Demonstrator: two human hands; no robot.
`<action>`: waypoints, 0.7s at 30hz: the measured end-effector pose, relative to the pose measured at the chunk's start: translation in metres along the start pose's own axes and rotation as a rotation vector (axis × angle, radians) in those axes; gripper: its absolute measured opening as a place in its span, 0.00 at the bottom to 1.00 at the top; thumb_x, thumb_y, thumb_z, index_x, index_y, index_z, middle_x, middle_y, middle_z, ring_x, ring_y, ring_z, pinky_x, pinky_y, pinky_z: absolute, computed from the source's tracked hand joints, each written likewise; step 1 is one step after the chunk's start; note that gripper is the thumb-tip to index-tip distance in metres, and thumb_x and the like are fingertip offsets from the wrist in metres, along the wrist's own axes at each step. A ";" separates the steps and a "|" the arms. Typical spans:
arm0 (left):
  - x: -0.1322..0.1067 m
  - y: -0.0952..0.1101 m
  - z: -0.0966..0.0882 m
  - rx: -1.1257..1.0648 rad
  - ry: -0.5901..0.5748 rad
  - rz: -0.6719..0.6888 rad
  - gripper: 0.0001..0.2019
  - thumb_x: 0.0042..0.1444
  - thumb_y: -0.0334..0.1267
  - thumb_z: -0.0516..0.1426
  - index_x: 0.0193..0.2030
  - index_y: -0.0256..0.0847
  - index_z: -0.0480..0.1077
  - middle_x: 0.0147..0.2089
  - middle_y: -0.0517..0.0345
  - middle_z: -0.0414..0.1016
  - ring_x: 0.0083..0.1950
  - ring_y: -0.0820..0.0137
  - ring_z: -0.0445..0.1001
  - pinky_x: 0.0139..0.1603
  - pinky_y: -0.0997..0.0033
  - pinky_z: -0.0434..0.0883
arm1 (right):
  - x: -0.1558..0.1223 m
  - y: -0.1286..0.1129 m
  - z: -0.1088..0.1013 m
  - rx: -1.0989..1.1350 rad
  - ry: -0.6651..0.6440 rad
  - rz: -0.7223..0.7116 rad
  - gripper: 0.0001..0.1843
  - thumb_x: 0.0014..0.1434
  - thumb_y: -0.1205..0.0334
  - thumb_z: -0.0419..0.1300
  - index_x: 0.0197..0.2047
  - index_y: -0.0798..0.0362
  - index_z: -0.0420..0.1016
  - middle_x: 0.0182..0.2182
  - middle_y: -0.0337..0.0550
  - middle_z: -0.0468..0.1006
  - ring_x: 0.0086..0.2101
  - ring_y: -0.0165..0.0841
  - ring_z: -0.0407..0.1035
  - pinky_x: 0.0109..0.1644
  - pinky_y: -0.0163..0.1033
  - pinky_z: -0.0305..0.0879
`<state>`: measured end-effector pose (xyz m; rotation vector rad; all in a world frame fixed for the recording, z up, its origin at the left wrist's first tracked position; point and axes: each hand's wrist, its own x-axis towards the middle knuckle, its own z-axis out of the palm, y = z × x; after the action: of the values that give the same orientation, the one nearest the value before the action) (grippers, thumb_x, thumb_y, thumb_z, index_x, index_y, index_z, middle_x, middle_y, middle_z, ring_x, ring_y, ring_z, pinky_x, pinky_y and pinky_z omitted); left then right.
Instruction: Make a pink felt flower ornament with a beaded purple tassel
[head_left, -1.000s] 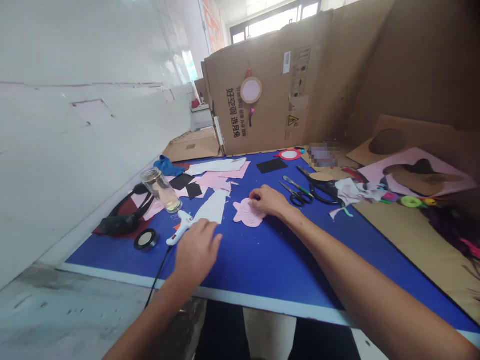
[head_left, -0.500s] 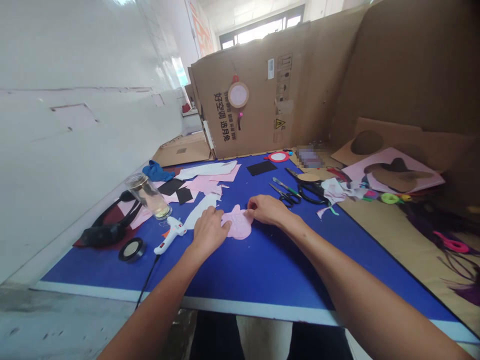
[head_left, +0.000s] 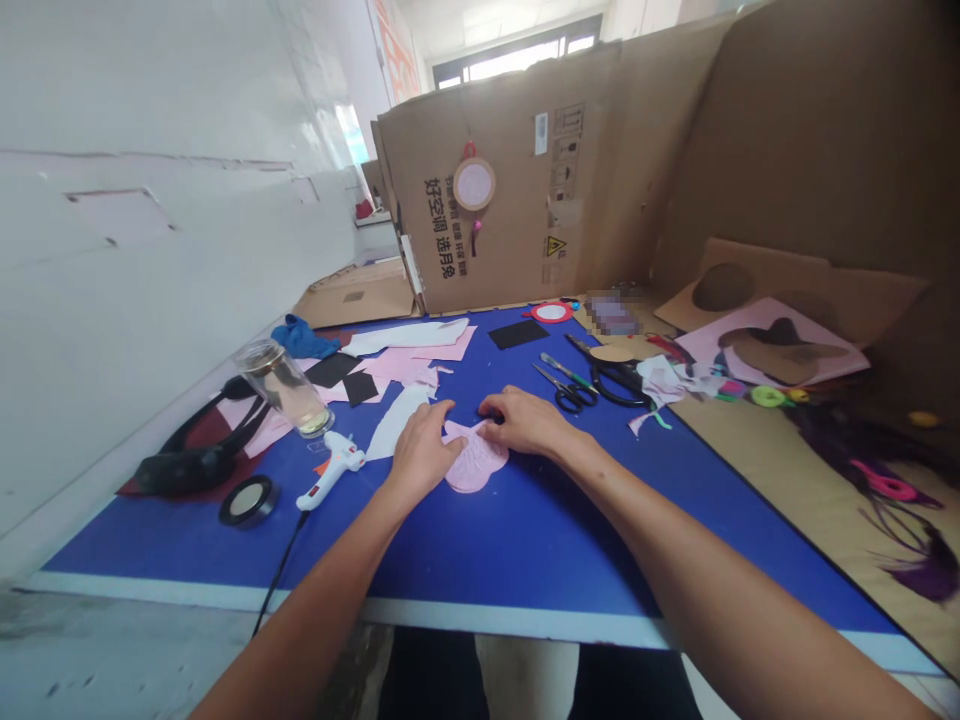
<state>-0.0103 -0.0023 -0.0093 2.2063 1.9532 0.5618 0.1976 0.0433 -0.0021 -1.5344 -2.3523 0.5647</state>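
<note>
A pink felt cutout (head_left: 476,465) with a pressed pattern lies on the blue table (head_left: 540,560), and both my hands rest on it. My left hand (head_left: 424,450) has its fingertips on the cutout's left edge. My right hand (head_left: 521,420) curls over its upper edge and hides that part. To the left of my left hand lie a white hot glue gun (head_left: 331,468) and a long white felt piece (head_left: 397,425), neither touched by my hands.
A glass jar (head_left: 283,388), a black tape roll (head_left: 249,501) and a black bag strap (head_left: 187,468) stand at the left. Two pairs of scissors (head_left: 570,390) lie to the right. Felt scraps (head_left: 397,365) lie behind my hands, with cardboard walls (head_left: 487,210) beyond.
My left hand has moved from beside the glue gun onto the pink cutout, which now lies nearer me between both hands. The view has swung slightly, shifting the table leftward.
</note>
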 end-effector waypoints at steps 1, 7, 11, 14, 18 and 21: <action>0.000 0.000 0.001 -0.010 0.005 0.002 0.28 0.63 0.37 0.67 0.70 0.41 0.72 0.58 0.46 0.79 0.59 0.56 0.80 0.62 0.59 0.75 | 0.000 0.000 0.000 -0.004 -0.001 -0.002 0.17 0.67 0.51 0.68 0.57 0.43 0.86 0.53 0.47 0.83 0.51 0.42 0.78 0.49 0.40 0.67; 0.005 0.000 0.001 -0.014 -0.004 -0.041 0.23 0.64 0.41 0.66 0.65 0.38 0.77 0.58 0.42 0.79 0.60 0.52 0.79 0.63 0.56 0.73 | 0.002 0.004 0.000 -0.018 -0.009 -0.003 0.10 0.64 0.52 0.71 0.45 0.46 0.85 0.48 0.47 0.82 0.45 0.41 0.77 0.44 0.39 0.65; 0.023 0.000 0.001 -0.116 -0.041 -0.114 0.09 0.64 0.39 0.64 0.48 0.40 0.82 0.52 0.43 0.81 0.54 0.54 0.80 0.58 0.56 0.73 | 0.003 0.006 0.002 0.012 -0.004 0.000 0.09 0.62 0.54 0.72 0.43 0.47 0.85 0.46 0.47 0.82 0.44 0.40 0.76 0.43 0.39 0.63; 0.039 -0.003 0.004 -0.208 -0.061 -0.157 0.01 0.56 0.33 0.66 0.34 0.41 0.78 0.41 0.48 0.82 0.43 0.58 0.79 0.48 0.60 0.73 | 0.004 0.008 0.003 0.070 0.008 0.004 0.08 0.59 0.56 0.73 0.40 0.48 0.85 0.45 0.48 0.82 0.43 0.41 0.75 0.43 0.40 0.63; 0.052 -0.005 0.006 -0.460 -0.071 -0.189 0.06 0.52 0.29 0.63 0.27 0.42 0.74 0.28 0.57 0.77 0.32 0.66 0.74 0.37 0.66 0.69 | 0.007 0.012 0.003 0.243 0.049 0.005 0.14 0.55 0.57 0.76 0.44 0.48 0.86 0.44 0.46 0.84 0.44 0.40 0.75 0.46 0.40 0.65; 0.060 0.000 0.005 -0.713 -0.043 -0.194 0.02 0.54 0.32 0.62 0.31 0.41 0.74 0.29 0.59 0.77 0.30 0.69 0.73 0.34 0.69 0.68 | 0.011 0.019 0.003 0.461 0.073 0.006 0.18 0.55 0.57 0.75 0.50 0.49 0.85 0.41 0.42 0.85 0.41 0.38 0.77 0.44 0.38 0.69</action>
<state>-0.0034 0.0568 -0.0032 1.5556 1.5738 0.9788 0.2075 0.0597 -0.0130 -1.3211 -1.9801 0.9554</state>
